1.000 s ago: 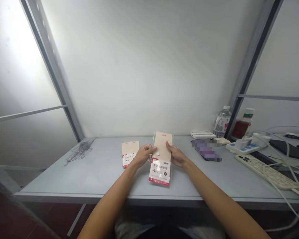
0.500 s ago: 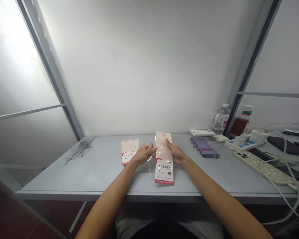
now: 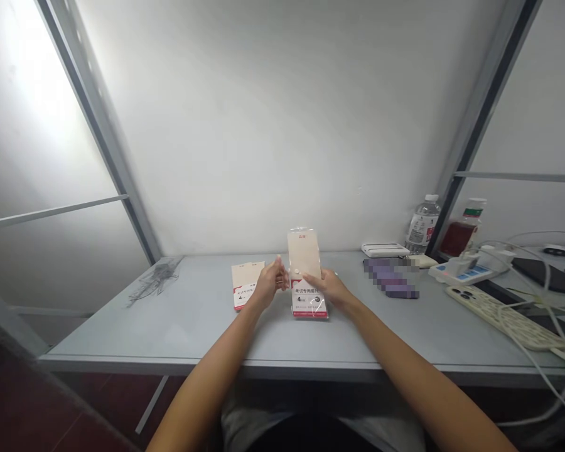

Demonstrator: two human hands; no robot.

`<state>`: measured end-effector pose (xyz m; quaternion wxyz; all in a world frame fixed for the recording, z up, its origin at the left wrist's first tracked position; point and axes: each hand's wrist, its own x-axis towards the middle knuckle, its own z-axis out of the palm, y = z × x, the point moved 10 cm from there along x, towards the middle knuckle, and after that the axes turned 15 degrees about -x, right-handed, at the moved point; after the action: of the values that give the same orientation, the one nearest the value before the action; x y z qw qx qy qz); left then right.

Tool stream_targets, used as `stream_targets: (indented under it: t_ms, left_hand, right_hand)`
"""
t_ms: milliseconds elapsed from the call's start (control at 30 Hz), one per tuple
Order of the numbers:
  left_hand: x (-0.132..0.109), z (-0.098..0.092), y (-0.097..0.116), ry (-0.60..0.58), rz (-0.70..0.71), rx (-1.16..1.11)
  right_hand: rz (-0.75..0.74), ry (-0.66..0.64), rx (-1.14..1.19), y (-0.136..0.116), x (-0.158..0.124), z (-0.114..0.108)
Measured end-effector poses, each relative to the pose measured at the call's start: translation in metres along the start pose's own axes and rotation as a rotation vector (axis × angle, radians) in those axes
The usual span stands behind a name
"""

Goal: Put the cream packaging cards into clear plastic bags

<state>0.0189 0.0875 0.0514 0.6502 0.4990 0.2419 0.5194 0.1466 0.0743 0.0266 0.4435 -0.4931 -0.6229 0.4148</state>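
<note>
My right hand (image 3: pixel 329 285) grips a ruler set packet (image 3: pixel 306 254) at its right side, with the thumb across the front. The packet is a clear plastic sleeve with a beige card, a white button and a white and red printed label, held upright above the table. Just left of its edge is my left hand (image 3: pixel 274 281), fingers apart and nothing seen in it; whether a fingertip touches the sleeve I cannot tell. Behind that hand, similar beige and red packets (image 3: pixel 245 274) lie overlapped on the table, partly covered by it.
The grey table (image 3: pixel 193 339) meets a white wall. At right are a purple pixelated item (image 3: pixel 390 279), a white box-like device (image 3: pixel 385 250), a water bottle (image 3: pixel 422 223), a bottle of dark red liquid (image 3: pixel 461 232), a power strip (image 3: pixel 466 271), a phone case (image 3: pixel 503 317) and cables. Dark strands (image 3: pixel 155 279) lie at left.
The packet has risen and tipped more upright, and my right hand's grip is now lower on it. My left hand has let go of the clear sleeve edge and its fingers have spread.
</note>
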Motion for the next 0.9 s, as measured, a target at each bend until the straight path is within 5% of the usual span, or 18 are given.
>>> stream_targets:
  t_ms: [233, 567, 900]
  left_hand:
    - [0.000, -0.005, -0.005, 0.040, -0.012, 0.126]
    - [0.001, 0.005, -0.017, -0.123, -0.024, 0.252]
    - [0.005, -0.005, -0.019, -0.040, 0.010, 0.375]
  right_hand:
    - [-0.059, -0.035, 0.020, -0.011, -0.003, 0.004]
    - [-0.091, -0.157, -0.006, -0.012, -0.005, 0.017]
    - [-0.095, -0.153, -0.074, -0.010, -0.005, 0.019]
